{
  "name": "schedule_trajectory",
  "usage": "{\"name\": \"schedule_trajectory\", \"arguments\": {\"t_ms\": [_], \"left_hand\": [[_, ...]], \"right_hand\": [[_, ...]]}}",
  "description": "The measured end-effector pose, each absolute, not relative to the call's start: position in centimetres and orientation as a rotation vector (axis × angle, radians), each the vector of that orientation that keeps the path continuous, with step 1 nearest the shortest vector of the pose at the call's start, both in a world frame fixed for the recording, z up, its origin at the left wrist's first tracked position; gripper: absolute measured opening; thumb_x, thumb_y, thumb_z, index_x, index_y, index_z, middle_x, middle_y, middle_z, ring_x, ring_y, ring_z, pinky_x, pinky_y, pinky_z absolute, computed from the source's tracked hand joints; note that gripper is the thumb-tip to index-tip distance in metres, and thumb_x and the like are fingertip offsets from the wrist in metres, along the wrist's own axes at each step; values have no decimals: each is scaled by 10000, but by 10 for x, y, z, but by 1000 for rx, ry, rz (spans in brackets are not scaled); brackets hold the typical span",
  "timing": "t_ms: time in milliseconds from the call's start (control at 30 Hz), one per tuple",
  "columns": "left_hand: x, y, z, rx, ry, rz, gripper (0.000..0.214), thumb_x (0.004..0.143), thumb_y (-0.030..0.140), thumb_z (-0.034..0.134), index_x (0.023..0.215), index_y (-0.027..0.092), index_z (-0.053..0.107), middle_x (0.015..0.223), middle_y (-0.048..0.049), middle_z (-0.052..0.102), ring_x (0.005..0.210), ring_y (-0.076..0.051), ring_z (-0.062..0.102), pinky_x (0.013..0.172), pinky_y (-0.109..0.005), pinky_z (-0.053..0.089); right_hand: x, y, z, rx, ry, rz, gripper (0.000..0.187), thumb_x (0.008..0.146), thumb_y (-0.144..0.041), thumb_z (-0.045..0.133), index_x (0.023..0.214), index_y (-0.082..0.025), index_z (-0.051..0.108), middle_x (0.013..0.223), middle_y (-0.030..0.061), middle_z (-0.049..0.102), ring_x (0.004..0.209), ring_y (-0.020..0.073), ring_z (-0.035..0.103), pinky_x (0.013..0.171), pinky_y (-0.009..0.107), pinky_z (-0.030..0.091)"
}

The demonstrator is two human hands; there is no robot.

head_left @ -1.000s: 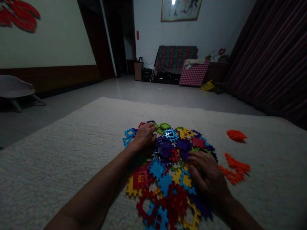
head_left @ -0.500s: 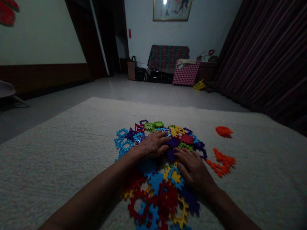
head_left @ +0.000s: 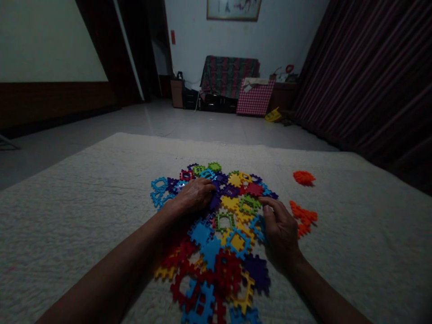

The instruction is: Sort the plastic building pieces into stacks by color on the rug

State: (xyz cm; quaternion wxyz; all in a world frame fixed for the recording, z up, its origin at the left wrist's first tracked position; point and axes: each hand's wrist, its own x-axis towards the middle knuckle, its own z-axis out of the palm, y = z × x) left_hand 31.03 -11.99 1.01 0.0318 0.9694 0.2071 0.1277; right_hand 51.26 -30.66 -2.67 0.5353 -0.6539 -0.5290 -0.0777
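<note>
A heap of flat plastic interlocking tiles (head_left: 221,234) in blue, red, yellow, green and purple lies on a pale carpet (head_left: 84,216) in front of me. My left hand (head_left: 192,198) rests palm down on the far left part of the heap, fingers curled over purple and blue tiles. My right hand (head_left: 281,231) lies at the heap's right edge, fingers bent against a blue tile there; whether it grips one is unclear. Several orange tiles (head_left: 302,216) lie apart to the right, with one more orange clump (head_left: 303,177) farther back.
The carpet ends at a grey tiled floor (head_left: 175,121). Across the room stand a cloth-covered piece of furniture (head_left: 229,78), a red checked board (head_left: 254,98) and a yellow object (head_left: 272,116). A dark striped curtain (head_left: 371,81) runs along the right.
My left hand drew back left across the heap. My right hand slid from the middle to the heap's right edge, uncovering yellow and green tiles. The view shifted right.
</note>
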Motion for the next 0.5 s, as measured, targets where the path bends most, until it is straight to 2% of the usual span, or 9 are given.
{"name": "schedule_trajectory", "arguments": {"t_ms": [100, 167, 233, 300, 400, 500], "left_hand": [[312, -126, 14, 2961, 514, 423, 309, 914, 171, 462, 1149, 233, 653, 1224, -88, 651, 1155, -223, 597, 988, -366, 485], [311, -130, 16, 2943, 374, 376, 290, 939, 271, 498, 1190, 250, 643, 1319, -89, 606, 1243, -237, 548, 1037, -383, 456], [310, -131, 16, 2943, 311, 279, 321, 920, 404, 564, 1197, 263, 643, 1407, -92, 545, 1312, -277, 491, 1077, -438, 423], [307, -130, 16, 2972, 351, 205, 348, 890, 456, 605, 1182, 272, 647, 1444, -90, 511, 1338, -312, 457, 1089, -503, 400], [306, -127, 14, 3008, 450, 252, 301, 902, 375, 591, 1184, 281, 635, 1430, -79, 520, 1347, -309, 441, 1087, -529, 390], [312, -131, 12, 2974, 338, 361, 322, 916, 316, 563, 1234, 286, 605, 1443, -70, 520, 1357, -278, 437, 1096, -490, 383]], "right_hand": [[512, -306, -27, -1582, -1276, -122, 231, 949, -289, 470, 1034, -214, 671, 1044, 87, 703, 994, 241, 657, 895, 416, 526], [512, -306, -28, -1590, -1322, -92, 225, 950, -289, 473, 1021, -220, 675, 1048, 79, 710, 1006, 239, 656, 905, 412, 517], [512, -306, -28, -1572, -1400, -87, 208, 946, -284, 484, 987, -224, 679, 1040, 69, 719, 1014, 235, 656, 915, 412, 507], [512, -305, -29, -1549, -1468, -95, 191, 938, -274, 500, 957, -224, 684, 1018, 61, 728, 997, 231, 661, 908, 412, 501], [511, -306, -27, -1550, -1474, -120, 179, 928, -268, 516, 922, -219, 688, 959, 62, 732, 942, 230, 665, 867, 411, 501], [507, -308, -22, -1542, -1475, -129, 203, 933, -271, 501, 859, -216, 682, 899, 65, 718, 907, 230, 650, 839, 408, 490]]}}
